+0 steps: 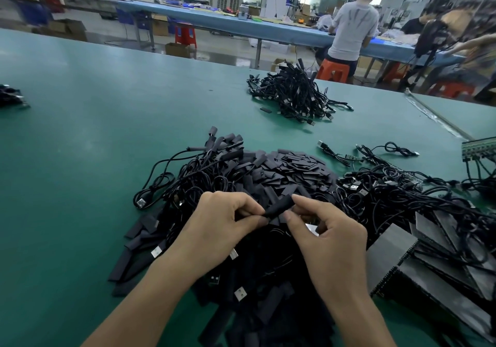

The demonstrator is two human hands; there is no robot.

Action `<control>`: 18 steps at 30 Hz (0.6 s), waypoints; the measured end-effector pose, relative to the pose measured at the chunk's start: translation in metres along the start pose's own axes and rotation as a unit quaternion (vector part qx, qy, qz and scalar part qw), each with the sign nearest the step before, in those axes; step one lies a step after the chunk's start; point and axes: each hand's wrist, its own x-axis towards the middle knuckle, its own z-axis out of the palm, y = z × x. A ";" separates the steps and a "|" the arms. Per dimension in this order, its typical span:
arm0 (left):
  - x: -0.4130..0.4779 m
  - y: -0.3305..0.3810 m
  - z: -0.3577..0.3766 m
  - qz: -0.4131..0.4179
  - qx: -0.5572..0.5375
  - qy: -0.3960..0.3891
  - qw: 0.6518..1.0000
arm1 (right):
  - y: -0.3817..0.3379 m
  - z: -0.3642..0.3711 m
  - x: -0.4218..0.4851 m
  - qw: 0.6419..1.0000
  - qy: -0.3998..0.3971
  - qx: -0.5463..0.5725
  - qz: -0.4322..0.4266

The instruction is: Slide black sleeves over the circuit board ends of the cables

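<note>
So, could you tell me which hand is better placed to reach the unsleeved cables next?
Probably the right hand: the unsleeved cables lie tangled on its side, while the left hand, also pinching the sleeve, would have to cross over.

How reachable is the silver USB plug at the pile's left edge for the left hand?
Likely yes: the USB plug lies uncovered on the mat near the left hand. But that hand pinches a black sleeve.
</note>
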 end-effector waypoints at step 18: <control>0.001 -0.006 0.000 0.005 -0.012 0.048 0.999 | -0.006 0.002 -0.004 0.999 -0.028 -0.021 0.025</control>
